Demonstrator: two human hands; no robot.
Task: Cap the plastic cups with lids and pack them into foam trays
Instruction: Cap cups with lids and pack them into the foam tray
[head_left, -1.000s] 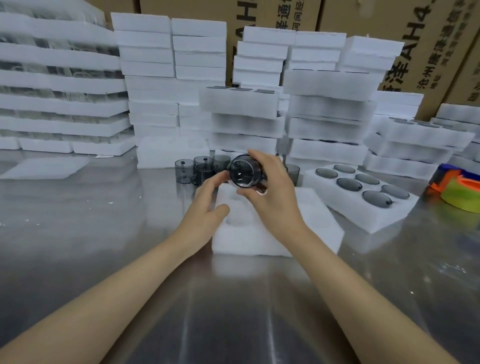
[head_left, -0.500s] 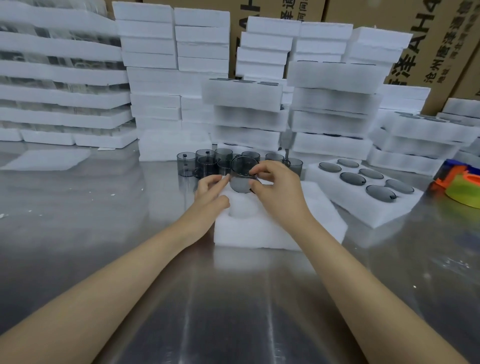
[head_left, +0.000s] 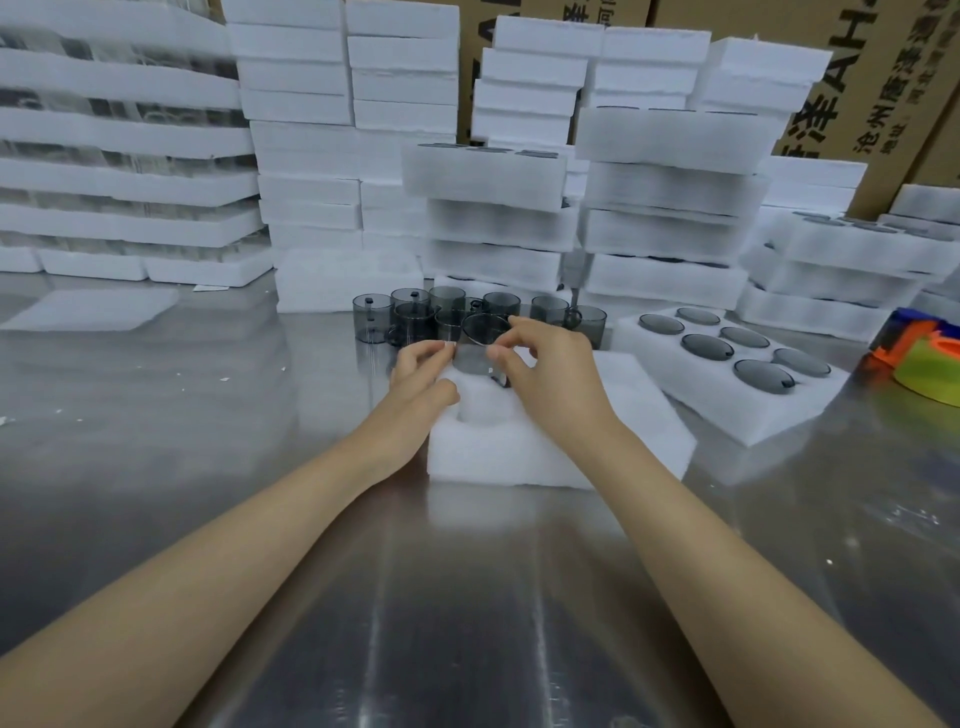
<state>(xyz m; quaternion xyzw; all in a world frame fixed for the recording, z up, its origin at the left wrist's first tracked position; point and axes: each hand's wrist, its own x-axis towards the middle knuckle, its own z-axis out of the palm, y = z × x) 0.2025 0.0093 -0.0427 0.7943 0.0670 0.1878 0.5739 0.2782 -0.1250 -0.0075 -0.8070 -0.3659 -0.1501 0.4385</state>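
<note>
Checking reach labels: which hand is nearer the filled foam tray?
Right. The right hand is just left of the filled foam tray; the left hand lies farther left.

Glossy steel table (head_left: 156, 467), matt foam tray (head_left: 639, 415)

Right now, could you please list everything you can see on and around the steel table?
smoky grey clear plastic cup: one, grey, held over the near tray's pocket
near white foam tray: one, white, table centre, under the hands
loose grey cups: about nine, grey, clustered behind that tray
filled foam tray: one, white, six grey-lidded cups, right of centre
foam tray stacks: many, white, along the back
flat foam sheet: one, white, far left
cardboard boxes: several, brown, behind the stacks
orange, green and blue object: one, right edge, cut off
steel table: one, silver, beneath everything
left hand: fingertips on the cup's left side
right hand: pinching the cup's rim
</note>
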